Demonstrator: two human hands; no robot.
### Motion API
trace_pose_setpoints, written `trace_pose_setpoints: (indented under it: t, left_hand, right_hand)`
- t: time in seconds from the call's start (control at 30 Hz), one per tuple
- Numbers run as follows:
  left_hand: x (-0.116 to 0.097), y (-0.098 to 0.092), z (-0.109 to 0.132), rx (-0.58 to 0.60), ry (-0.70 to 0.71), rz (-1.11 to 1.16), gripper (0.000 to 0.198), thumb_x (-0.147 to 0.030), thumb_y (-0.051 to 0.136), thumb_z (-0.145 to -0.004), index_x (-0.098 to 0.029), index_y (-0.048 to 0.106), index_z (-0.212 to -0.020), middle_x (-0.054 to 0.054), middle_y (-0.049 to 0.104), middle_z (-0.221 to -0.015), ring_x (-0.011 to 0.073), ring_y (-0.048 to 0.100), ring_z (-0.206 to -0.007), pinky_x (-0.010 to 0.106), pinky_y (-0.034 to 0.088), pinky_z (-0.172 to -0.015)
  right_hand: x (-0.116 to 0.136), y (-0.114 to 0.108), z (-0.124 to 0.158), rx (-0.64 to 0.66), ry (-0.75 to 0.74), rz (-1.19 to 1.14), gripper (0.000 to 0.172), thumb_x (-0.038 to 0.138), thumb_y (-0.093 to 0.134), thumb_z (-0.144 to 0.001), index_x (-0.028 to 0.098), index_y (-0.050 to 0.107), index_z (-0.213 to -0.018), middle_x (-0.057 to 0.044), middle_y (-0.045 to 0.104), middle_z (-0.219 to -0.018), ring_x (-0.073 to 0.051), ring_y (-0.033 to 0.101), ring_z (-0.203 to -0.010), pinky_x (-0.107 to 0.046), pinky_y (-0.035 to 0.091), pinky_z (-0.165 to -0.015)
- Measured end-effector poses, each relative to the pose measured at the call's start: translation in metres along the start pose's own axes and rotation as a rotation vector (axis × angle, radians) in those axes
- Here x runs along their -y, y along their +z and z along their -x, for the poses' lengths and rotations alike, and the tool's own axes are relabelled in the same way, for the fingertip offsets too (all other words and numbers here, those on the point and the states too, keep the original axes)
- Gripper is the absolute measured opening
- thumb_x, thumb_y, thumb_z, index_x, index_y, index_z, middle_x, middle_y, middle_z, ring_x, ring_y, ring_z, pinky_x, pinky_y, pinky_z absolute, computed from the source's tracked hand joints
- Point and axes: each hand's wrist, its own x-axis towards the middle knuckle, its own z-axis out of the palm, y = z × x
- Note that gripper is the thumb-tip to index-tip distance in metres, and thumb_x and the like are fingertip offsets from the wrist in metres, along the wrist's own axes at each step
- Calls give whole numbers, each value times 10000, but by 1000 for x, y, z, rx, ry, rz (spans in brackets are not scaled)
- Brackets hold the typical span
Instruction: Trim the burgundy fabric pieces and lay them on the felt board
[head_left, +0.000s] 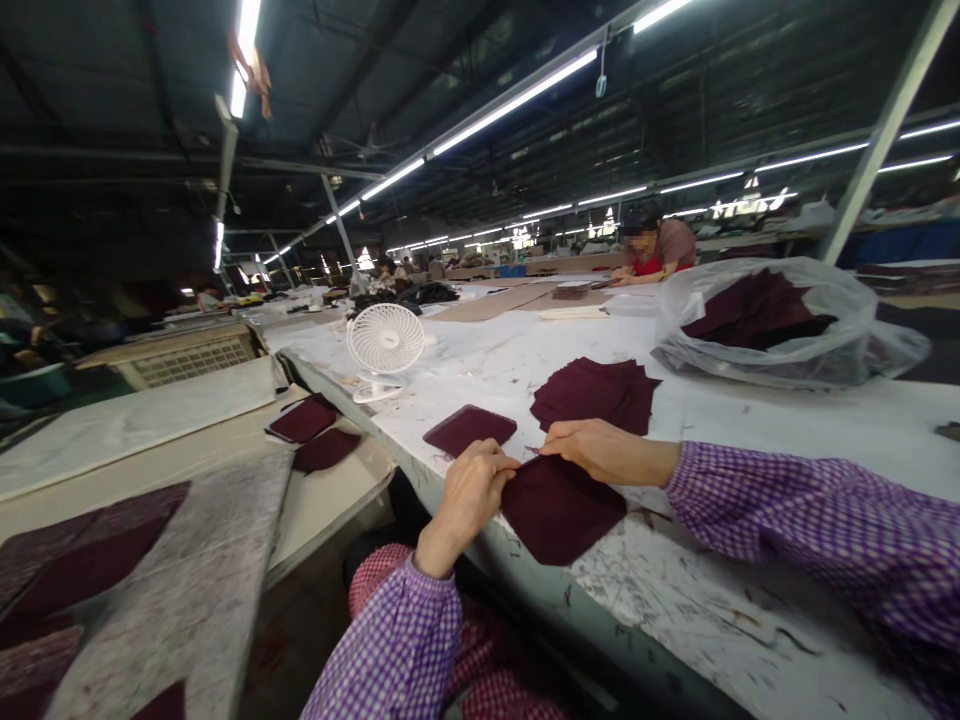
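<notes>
A dark maroon fabric piece (559,510) lies on the white worktable (750,420) near its front edge. My left hand (469,490) is closed, pinching the piece's left corner. My right hand (600,448) pinches its top edge, fingers pressed together. Just beyond sit a small maroon rectangle (470,428) and a fanned stack of maroon pieces (596,393). Both my sleeves are purple checked.
A small white desk fan (385,345) stands further back on the table. A clear plastic bag (780,320) of maroon pieces lies at the right. More maroon pieces (304,420) rest on a lower bench at the left. A person (656,250) leans over the far table.
</notes>
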Motion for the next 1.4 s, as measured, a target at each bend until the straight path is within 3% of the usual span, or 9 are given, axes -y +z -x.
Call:
trace_pose_setpoints:
  t: [0.13, 0.33, 0.6, 0.73, 0.9, 0.97, 1.07, 1.23, 1.4]
  left_hand:
    - [10, -3, 18, -96, 14, 67, 224, -163, 502, -863, -227, 715, -889, 26, 607, -815, 160, 520, -810, 266, 429, -739]
    - [11, 1, 23, -154, 6, 101, 186, -183, 520, -861, -206, 704, -874, 33, 603, -824, 163, 517, -814, 276, 426, -748]
    - [14, -3, 27, -175, -11, 196, 175, -251, 548, -856, -185, 697, -793, 38, 602, -810, 162, 523, -808, 286, 426, -755]
    - [25, -8, 34, -166, 0, 384, 176, -259, 547, -855, -181, 694, -799, 40, 634, -887, 152, 565, -835, 275, 440, -777]
    - [42, -9, 35, -365, -160, 537, 177, -272, 524, -853, -155, 649, -808, 44, 649, -854, 155, 595, -819, 275, 466, -764]
    - [44, -10, 29, -387, -203, 453, 156, -254, 521, -845, -159, 644, -847, 45, 649, -876, 158, 589, -829, 286, 466, -768]
    - [40, -11, 15, -282, -203, 172, 143, -241, 568, -810, -175, 635, -917, 43, 640, -925, 180, 555, -902, 323, 444, -826]
    - [25, -5, -8, -105, -194, -259, 204, -335, 602, -788, -175, 619, -914, 61, 596, -970, 226, 508, -960, 372, 411, -854]
    - [22, -5, -16, -51, -195, -378, 169, -186, 448, -855, -177, 617, -853, 67, 601, -960, 214, 521, -966, 321, 416, -800]
  right_hand:
    - [2, -8, 0, 74, -15, 18, 343, 29, 398, -814, 143, 645, -1023, -83, 590, -930, -156, 551, -794, -253, 443, -722]
    - [12, -11, -7, 173, -64, 254, 556, -10, 391, -747, 203, 566, -1230, -93, 573, -919, -177, 539, -820, -280, 432, -724]
    - [34, -19, -27, 299, -100, 491, 589, 48, 453, -767, 256, 491, -1316, -70, 555, -786, -105, 416, -530, -237, 289, -511]
    - [43, -15, -32, 291, -128, 571, 601, 57, 442, -791, 307, 456, -1338, -80, 581, -787, -94, 379, -466, -251, 224, -473]
    - [41, -10, -34, 218, -101, 548, 514, 109, 448, -859, 331, 458, -1323, -68, 598, -812, -97, 465, -508, -232, 253, -493]
    - [34, -12, -36, 194, -21, 470, 440, 195, 509, -863, 310, 495, -1287, -68, 602, -879, -126, 535, -608, -228, 306, -529]
    - [21, -14, -39, 212, 101, 240, 325, 278, 591, -817, 238, 590, -1139, -48, 609, -891, -165, 570, -750, -248, 386, -635]
    - [-2, -21, -42, 230, 82, -90, 108, 268, 585, -796, 169, 609, -761, -31, 613, -763, -170, 549, -736, -270, 408, -685]
    - [-45, -37, -27, -18, 389, -124, 158, 282, 496, -833, 169, 600, -868, -62, 654, -860, -198, 594, -800, -282, 445, -720]
